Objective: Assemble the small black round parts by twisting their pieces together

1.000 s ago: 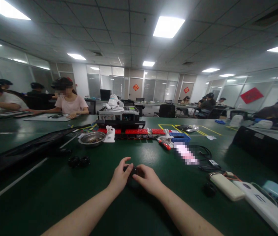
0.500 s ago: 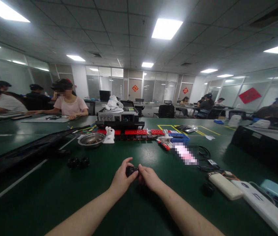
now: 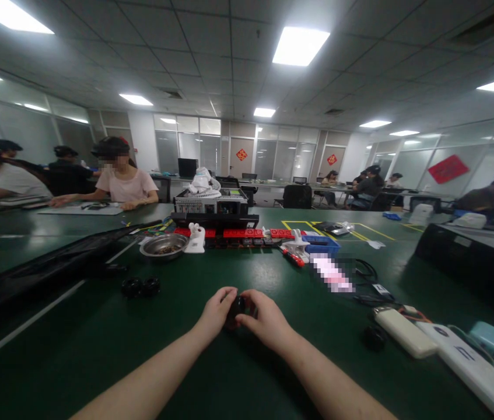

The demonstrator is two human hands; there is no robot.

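Observation:
In front of me, low over the green table (image 3: pixel 177 361), both hands close around a small, glossy, black round part (image 3: pixel 237 310). My left hand (image 3: pixel 217 315) grips its left side with the fingertips at the top. From the right, my right hand (image 3: pixel 266 318) curls around it with thumb and fingers. Much of the part is covered by my fingers, so its exact kind cannot be made out. Two similar black round parts (image 3: pixel 140 286) lie side by side to the left. Another dark round part (image 3: pixel 373 337) sits to the right.
A metal bowl (image 3: pixel 164 247) with small pieces stands beyond my left hand, beside a white bracket (image 3: pixel 195 238). Farther back are a red strip (image 3: pixel 251 233), a blue tray (image 3: pixel 320 244) and a red-handled tool (image 3: pixel 293 257). Power banks (image 3: pixel 406 332) and cables lie right. A co-worker (image 3: pixel 125 185) sits across.
The black part has been turned between my hands. My right fingers have gone from a pinch at its end to a wider wrap, and my left fingers have drawn together.

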